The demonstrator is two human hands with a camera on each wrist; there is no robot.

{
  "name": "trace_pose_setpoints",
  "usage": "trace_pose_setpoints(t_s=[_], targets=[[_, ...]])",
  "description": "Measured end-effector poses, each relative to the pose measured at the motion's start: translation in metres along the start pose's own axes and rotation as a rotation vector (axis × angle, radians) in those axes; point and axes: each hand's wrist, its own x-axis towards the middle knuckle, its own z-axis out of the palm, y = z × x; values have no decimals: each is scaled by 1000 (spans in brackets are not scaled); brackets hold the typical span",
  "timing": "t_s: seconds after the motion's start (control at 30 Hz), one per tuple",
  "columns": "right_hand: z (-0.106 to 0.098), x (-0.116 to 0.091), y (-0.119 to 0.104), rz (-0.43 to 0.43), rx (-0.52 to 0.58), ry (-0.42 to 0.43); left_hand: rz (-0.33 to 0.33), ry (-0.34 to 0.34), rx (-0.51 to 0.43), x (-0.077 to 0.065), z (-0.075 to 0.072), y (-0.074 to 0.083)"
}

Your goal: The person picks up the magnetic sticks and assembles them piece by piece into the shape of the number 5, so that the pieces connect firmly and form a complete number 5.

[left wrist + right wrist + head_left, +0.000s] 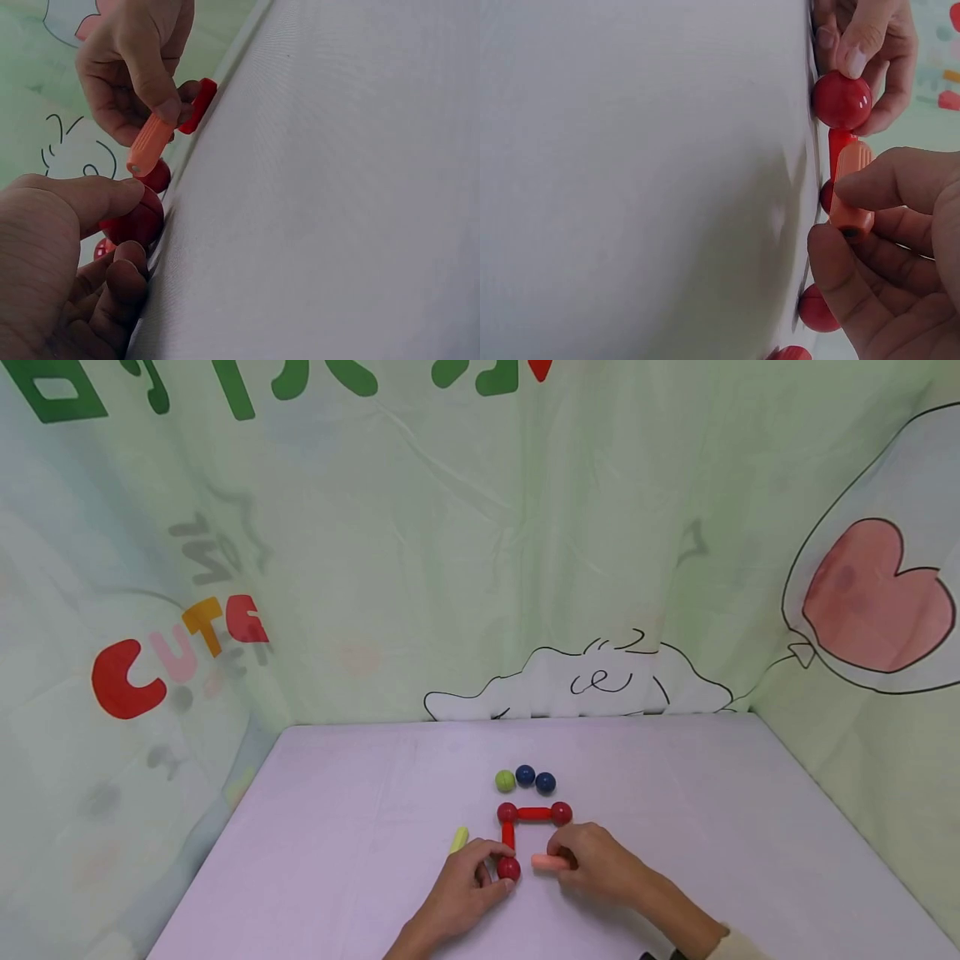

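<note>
Red balls and red rods form a corner shape: the corner ball [507,812], a rod [534,814] running to the right-hand ball [561,812], and another rod [508,837] leading to the near ball [508,869]. My left hand [463,887] holds that near ball between thumb and fingers. Just right of it, my right hand [600,864] pinches an orange ridged rod [853,184] whose left end points toward the near ball. A gap separates the orange rod from the ball in the head view.
A yellow-green rod [459,840] lies left of the shape, partly behind my left hand. Behind the shape are a green ball [505,781] and two blue balls [525,775]. Another red rod [199,105] appears past my right hand. A printed curtain [480,568] rises behind the table.
</note>
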Motion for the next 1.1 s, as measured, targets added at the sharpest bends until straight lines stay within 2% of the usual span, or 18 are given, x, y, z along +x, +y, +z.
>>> trace_pose_setpoints(t_s=[0.23,0.47,0.8,0.97,1.1], targets=[[4,2,-3,-17,2,-55,3,-5,-3,0,-1,0],[8,2,-3,-60,28,-49,3,-7,-1,-1,-1,0],[-1,2,-2,-56,58,-73,-12,-15,-3,0,-1,0],[-11,5,1,-18,90,-35,-23,-13,-2,-1,-1,1],[-17,9,5,-12,80,37,-23,-11,-3,-1,-1,1]])
